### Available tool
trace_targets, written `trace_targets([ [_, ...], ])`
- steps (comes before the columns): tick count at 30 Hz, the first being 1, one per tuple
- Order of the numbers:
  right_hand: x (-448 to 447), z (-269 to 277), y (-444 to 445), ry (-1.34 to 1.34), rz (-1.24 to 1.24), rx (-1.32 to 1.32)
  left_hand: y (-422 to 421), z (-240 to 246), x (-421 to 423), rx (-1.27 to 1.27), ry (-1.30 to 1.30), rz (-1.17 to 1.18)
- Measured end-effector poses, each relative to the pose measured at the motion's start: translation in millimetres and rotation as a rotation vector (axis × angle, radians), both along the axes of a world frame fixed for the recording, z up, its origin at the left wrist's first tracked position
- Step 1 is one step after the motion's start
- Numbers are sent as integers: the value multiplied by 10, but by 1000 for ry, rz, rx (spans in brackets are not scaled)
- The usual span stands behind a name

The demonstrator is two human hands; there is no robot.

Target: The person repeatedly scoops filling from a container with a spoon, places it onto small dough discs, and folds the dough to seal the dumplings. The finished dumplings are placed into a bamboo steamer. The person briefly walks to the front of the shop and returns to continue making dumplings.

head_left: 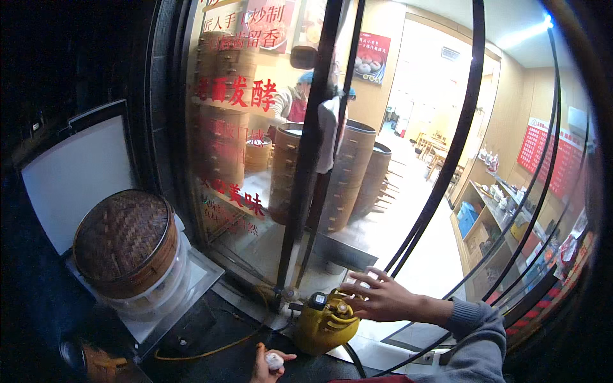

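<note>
At the lower middle, my left hand (261, 367) holds a small white rounded object (274, 361) against its palm; what it is cannot be made out. My right hand (373, 298), in a grey sleeve with a ribbed cuff, reaches in from the right with its fingers spread and nothing visible in them. It is over the upper right side of a yellow gas cylinder (320, 332), whose collar and valve are partly behind the fingers. Whether they touch the cylinder is unclear. An orange hose (215, 353) curves over the dark ground from a valve fitting (287, 293).
A bamboo steamer with a woven lid (127, 234) tops translucent plastic tubs (165, 297) on a pale platform (203, 273) at left. Black-framed glass doors (230, 158) rise ahead. Behind the glass are tall steamer stacks (352, 182) and a person in a blue cap (296, 105).
</note>
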State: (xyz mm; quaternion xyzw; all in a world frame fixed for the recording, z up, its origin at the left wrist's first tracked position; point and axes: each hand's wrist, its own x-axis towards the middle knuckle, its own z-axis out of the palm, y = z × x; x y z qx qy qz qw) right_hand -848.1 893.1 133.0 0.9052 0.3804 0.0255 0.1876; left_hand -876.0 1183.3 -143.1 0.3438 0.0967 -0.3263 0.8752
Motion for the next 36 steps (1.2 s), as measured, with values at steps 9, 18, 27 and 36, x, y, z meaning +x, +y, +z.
trace_targets([
  [9, -1914, -253, -1627, 272, -429, 63, -1594, -151, -831, -132, 79, -308],
  [18, -3084, -340, -2186, 569, -695, 308, -2756, -89, -1653, -370, 33, -563],
  [27, -3136, -333, -2064, 759, -974, 408, -2662, 125, -1481, -345, 107, -660],
  [36, -2800, -305, -2210, 619, -1018, 547, -2463, 206, -1049, -217, 478, -569],
])
